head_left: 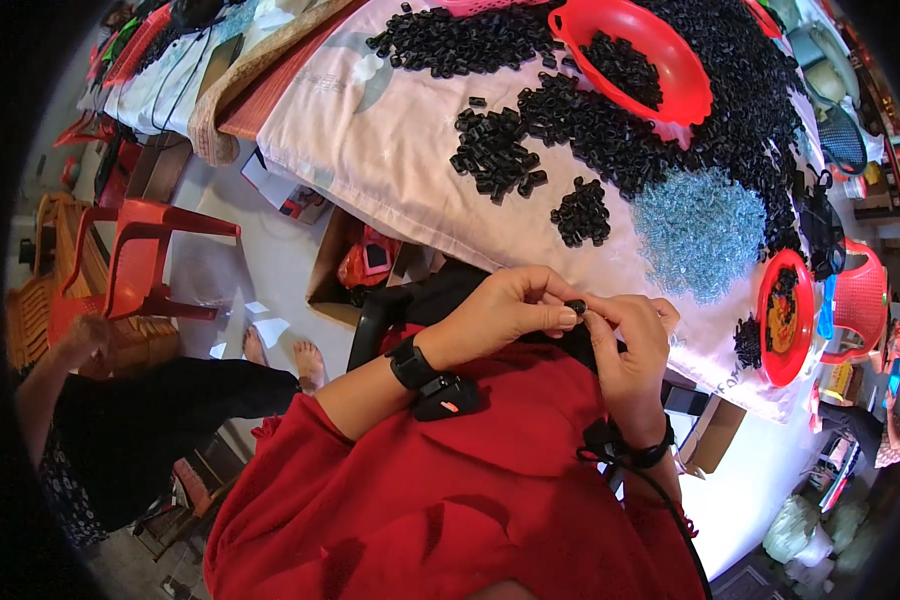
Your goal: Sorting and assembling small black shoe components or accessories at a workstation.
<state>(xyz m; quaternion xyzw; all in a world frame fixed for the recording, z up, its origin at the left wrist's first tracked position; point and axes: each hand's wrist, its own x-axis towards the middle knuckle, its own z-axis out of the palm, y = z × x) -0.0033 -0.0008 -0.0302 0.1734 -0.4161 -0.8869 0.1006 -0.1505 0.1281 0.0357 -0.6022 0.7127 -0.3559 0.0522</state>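
Note:
Between the fingertips of both hands sits a small black plastic piece (pixel 576 306), above my lap at the table's near edge. My left hand (pixel 515 308) pinches it between thumb and forefinger. From the other side, the fingers of my right hand (pixel 630 340) close on it too. Just beyond, on the pale cloth (pixel 400 150), lie a small pile of black pieces (pixel 580 212) and a larger one (pixel 492 155). To their right spreads a heap of tiny clear bluish parts (pixel 700 232).
A red oval basket (pixel 685 60) with black pieces stands amid a wide black heap. A red dish (pixel 790 340) is at the right edge. At left are a red plastic chair (pixel 135 260) and a person in dark clothes (pixel 160 430). An open cardboard box (pixel 335 270) stands beneath the table.

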